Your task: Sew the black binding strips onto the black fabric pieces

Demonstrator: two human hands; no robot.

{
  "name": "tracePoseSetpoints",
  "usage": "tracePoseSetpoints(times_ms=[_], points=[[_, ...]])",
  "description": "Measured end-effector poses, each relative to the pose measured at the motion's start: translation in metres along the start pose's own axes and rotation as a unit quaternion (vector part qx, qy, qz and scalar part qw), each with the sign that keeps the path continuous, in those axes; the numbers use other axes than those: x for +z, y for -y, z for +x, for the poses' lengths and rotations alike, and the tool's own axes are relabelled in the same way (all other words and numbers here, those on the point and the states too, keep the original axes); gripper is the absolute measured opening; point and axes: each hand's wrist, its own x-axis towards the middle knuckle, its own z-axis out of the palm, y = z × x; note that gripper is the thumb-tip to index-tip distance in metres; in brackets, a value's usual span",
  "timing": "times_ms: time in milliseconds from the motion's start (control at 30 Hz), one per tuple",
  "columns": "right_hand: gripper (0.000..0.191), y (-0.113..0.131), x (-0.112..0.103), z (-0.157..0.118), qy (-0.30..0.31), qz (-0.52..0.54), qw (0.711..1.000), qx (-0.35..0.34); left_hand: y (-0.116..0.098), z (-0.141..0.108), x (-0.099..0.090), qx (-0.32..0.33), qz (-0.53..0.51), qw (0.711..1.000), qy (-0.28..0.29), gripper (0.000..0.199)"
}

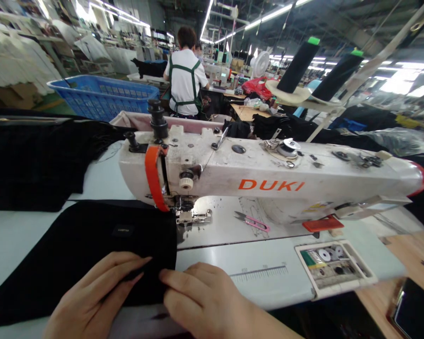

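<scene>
At the bottom of the frame, the left hand [99, 294] and right hand [201, 301] press flat, fingers together, on black cloth [74, 245] left of the sewing machine [268, 179].

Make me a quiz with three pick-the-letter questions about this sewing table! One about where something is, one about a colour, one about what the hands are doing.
1. Where do the pink thread snips lie?
A. on the machine bed under the arm of the sewing machine
B. in the blue basket
C. on the black cloth

2. What colour are the letters DUKI?
A. green
B. orange
C. blue

3. What are the two hands doing?
A. holding the snips
B. lifted in the air
C. pressing flat on the cloth's near edge

Answers:
1 A, the snips rest on the grey bed just right of the presser foot.
2 B, the name is printed in orange on the white arm.
3 C, the left hand and right hand both lie with fingers spread on the cloth.
</scene>
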Motion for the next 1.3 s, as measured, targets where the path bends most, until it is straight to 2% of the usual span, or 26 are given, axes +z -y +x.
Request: tracePoseSetpoints(times_ms=[133,233,333,400,500,567,733,867,933,1067,1200,1300], points=[[0.031,-0.001,-0.001,0.004,0.035,0.001,0.999,0.004,0.001,-0.001,0.0,0.017,-0.002,1.0,0.003,0.021],[0.027,-0.001,0.004,0.002,-0.013,0.015,1.0,-0.014,0.0,0.0,-0.003,0.056,0.018,0.998,-0.014,0.024],[0.025,0.003,0.017,-0.007,-0.066,0.011,0.998,0.013,-0.006,0.006,-0.005,0.141,0.102,0.985,-0.003,0.033],[0.023,0.007,0.027,-0.012,-0.094,-0.013,0.994,0.048,-0.01,0.011,-0.002,0.216,0.166,0.962,0.023,0.04],[0.028,0.013,0.036,-0.019,-0.121,-0.031,0.989,0.08,-0.012,0.019,0.006,0.34,0.242,0.907,0.059,0.05],[0.029,0.015,0.038,-0.022,-0.126,-0.023,0.988,0.082,-0.013,0.022,0.009,0.372,0.263,0.887,0.073,0.05],[0.009,0.014,0.039,-0.032,-0.096,-0.011,0.992,0.076,-0.01,0.022,0.009,0.346,0.24,0.905,0.066,0.05],[0.01,0.014,0.045,-0.04,-0.027,-0.018,0.997,0.077,-0.009,0.019,0.009,0.378,0.23,0.894,0.07,0.048],[0.011,0.015,0.048,-0.043,-0.012,-0.023,0.996,0.081,-0.011,0.016,0.009,0.361,0.215,0.904,0.077,0.049],[0.012,0.013,0.053,-0.046,-0.007,-0.032,0.998,0.06,-0.014,0.008,0.009,0.297,0.188,0.932,0.086,0.054],[0.018,0.009,0.056,-0.046,-0.033,-0.034,0.998,0.039,-0.012,0.004,0.01,0.279,0.174,0.941,0.08,0.051],[0.014,0.008,0.054,-0.042,-0.042,-0.034,0.998,0.036,-0.006,0.005,0.012,0.283,0.179,0.939,0.077,0.047]])
